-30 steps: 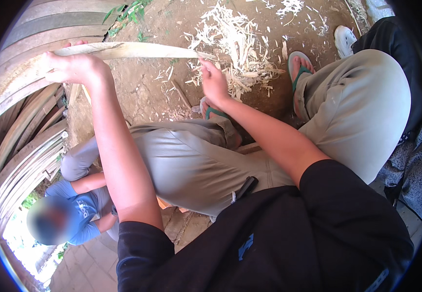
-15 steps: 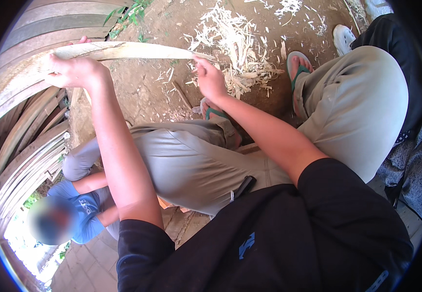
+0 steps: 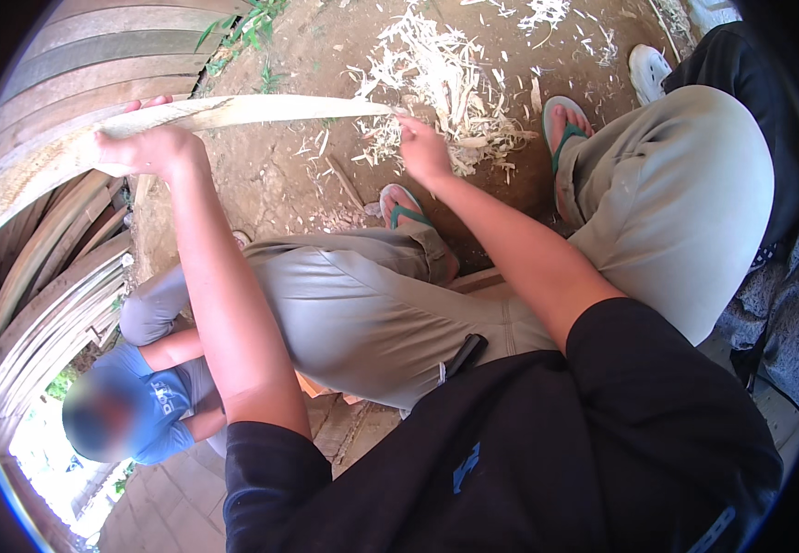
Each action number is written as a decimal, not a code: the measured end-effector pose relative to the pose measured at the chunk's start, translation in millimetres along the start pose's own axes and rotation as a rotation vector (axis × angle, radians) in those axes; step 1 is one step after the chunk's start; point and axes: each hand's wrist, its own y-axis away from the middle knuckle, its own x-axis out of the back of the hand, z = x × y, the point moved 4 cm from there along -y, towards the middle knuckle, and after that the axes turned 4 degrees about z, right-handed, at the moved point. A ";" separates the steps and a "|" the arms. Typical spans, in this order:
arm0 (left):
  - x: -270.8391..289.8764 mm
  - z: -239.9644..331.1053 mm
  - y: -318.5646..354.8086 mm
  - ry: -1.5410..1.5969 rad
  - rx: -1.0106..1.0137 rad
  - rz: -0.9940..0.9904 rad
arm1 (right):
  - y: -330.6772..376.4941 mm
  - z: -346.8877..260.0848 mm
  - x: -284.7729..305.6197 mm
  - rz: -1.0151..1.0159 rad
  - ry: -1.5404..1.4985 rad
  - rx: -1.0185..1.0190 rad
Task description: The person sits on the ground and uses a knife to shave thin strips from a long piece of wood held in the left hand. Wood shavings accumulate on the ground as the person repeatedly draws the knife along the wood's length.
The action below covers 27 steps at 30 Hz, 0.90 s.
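Note:
A long pale wooden plank (image 3: 270, 109), tapering to a narrow tip, reaches from the far left edge across the upper part of the view. My left hand (image 3: 146, 152) is closed around its wider part, with the thumb on the near side and fingertips showing over the far edge. At the narrow tip, my right hand (image 3: 425, 152) pinches the wood between thumb and finger. Both forearms stretch forward above my trousered legs.
Wood shavings (image 3: 445, 92) lie heaped on the dirt floor beyond my right hand. Curved planks (image 3: 40, 286) are stacked at left, below a slatted wooden surface (image 3: 132, 41). A person in blue (image 3: 155, 396) sits at lower left. Another person's dark-trousered leg (image 3: 717, 60) is at right.
The plank's tip and my right hand have shifted right and slightly nearer to me. My left hand has also come a little nearer. The seated person has moved slightly.

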 end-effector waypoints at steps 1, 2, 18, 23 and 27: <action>3.4 -3.7 -3.3 0.001 0.023 -0.011 | 10.2 -15.5 -7.9 0.038 -0.068 0.099; 7.8 -3.0 -5.7 -0.003 0.040 -0.019 | 21.5 -30.8 -16.5 0.068 -0.141 0.200; -16.9 -2.7 -7.6 0.264 0.081 -0.289 | -20.9 46.5 9.5 0.025 -0.112 -0.070; -2.1 6.3 -4.2 0.290 0.139 -0.293 | 30.8 -42.0 -16.5 0.005 -0.252 0.164; -24.5 9.4 -2.5 0.293 0.103 -0.368 | -7.7 11.6 -0.2 0.135 -0.117 0.030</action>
